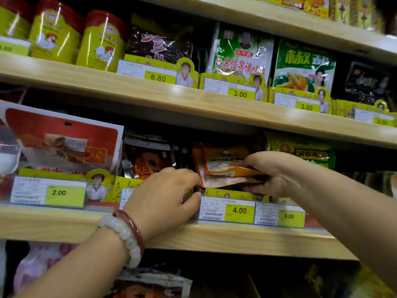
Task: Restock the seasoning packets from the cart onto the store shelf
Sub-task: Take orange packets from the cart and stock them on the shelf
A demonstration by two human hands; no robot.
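Middle shelf (pixel 193 235), pale wood, seasoning section. Item in hand: orange-and-white seasoning packet (pixel 227 171), held roughly level and nose-first into the slot above the 4.00 price tag (pixel 239 210), partly inside the shelf and not yet released. Right hand (pixel 272 173): thumb on top, fingers curled beneath the packet's right end, a firm pinch; the flat hold looks chosen so the packet can slide over the yellow card divider (pixel 223 193) rather than catch on it. Left hand (pixel 165 196): fingers curled over the front edge of that divider just left of the slot, touching the packet's left corner; it seems to be steadying or pulling the card forward to open room, though what its fingertips hold is hidden. White bead bracelet (pixel 120 235) and red bangle (pixel 134 226) on the left wrist. Neighbours: dark packet with orange print (pixel 148 160) to the left, green packet (pixel 305 151) to the right, large red packet (pixel 62 143) far left above the 2.00 tag (pixel 59 192). Upper shelf: yellow chicken-bouillon tins (pixel 101 41), green-and-white dumpling seasoning packet (pixel 240 50). Cart not in view.
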